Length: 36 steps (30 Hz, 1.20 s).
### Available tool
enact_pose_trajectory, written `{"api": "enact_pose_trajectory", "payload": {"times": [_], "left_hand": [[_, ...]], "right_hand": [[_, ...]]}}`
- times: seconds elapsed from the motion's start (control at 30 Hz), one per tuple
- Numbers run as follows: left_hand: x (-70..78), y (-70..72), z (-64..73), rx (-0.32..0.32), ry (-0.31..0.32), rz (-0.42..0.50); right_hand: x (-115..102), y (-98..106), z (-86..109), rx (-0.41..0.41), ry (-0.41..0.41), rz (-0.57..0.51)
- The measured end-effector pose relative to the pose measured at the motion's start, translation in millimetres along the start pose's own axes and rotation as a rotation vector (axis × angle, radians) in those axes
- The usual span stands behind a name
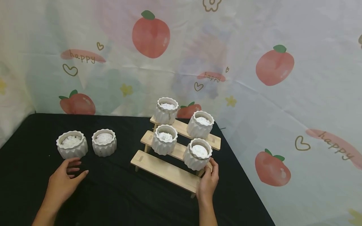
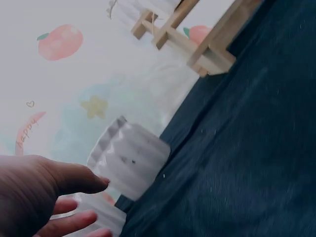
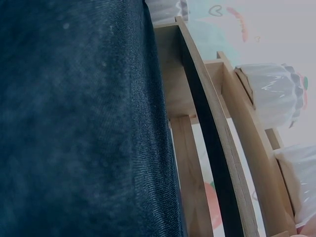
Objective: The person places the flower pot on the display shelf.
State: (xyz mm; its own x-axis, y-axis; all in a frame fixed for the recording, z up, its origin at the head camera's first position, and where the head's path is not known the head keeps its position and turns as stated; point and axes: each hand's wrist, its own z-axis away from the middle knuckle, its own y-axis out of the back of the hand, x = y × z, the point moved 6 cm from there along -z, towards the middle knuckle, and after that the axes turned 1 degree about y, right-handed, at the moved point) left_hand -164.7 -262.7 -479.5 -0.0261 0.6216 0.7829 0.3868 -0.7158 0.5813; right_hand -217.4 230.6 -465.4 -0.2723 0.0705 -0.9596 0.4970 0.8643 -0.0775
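A wooden three-tier stand [image 1: 167, 169] stands on the black cloth, its lowest board bare. Two white fluted pots sit on the top board, a left pot [image 1: 166, 111] and a right pot [image 1: 200, 125]. The middle board bears another left pot [image 1: 164, 141] and a right pot [image 1: 196, 157]. At that board's right end, my right hand [image 1: 207, 183] has its fingers bent by the pot's lower side; whether they grip pot or board is unclear. My left hand [image 1: 60, 182], fingers relaxed and parted, is just in front of the far-left pot [image 1: 72, 147], holding nothing.
Another white pot [image 1: 104, 144] stands beside the far-left one; white filling shows in both. Black cloth [image 1: 118, 194] covers the table, whose right edge runs near the stand. A printed fruit curtain [image 1: 113, 81] hangs close behind and along the right.
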Motion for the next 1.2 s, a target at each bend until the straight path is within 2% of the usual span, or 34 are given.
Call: {"api": "enact_pose_trajectory", "payload": {"times": [0.17,0.27,0.37,0.47,0.7,0.83,0.97,1.2], "left_hand": [[-10.9,8.8,-4.9,0.042,0.055,0.001],[-16.7,10.0,-8.1,0.046,0.083,0.011],[-20.5,10.5,-12.8,0.053,0.089,0.021],[-21.3,12.5,-17.1,0.073,0.089,0.019],[-17.1,21.7,-27.1,0.134,0.136,-0.021],[-16.1,27.4,-35.1,0.165,0.131,-0.022],[-17.3,31.2,-42.3,0.170,0.144,-0.007],[-24.7,31.6,-55.4,0.131,0.193,0.045]], "right_hand": [[-1.2,-0.4,-0.1,0.002,-0.005,-0.016],[-3.3,-0.2,0.4,0.011,-0.003,-0.023],[-3.8,0.2,0.7,0.015,-0.003,-0.026],[-3.4,0.2,0.3,0.016,-0.003,-0.026],[-3.3,1.1,0.6,0.015,-0.004,-0.014],[-3.2,1.0,0.8,0.008,-0.001,-0.004],[-3.9,0.7,1.0,0.007,0.008,0.003],[-6.4,0.0,2.3,0.008,0.009,-0.008]]}}
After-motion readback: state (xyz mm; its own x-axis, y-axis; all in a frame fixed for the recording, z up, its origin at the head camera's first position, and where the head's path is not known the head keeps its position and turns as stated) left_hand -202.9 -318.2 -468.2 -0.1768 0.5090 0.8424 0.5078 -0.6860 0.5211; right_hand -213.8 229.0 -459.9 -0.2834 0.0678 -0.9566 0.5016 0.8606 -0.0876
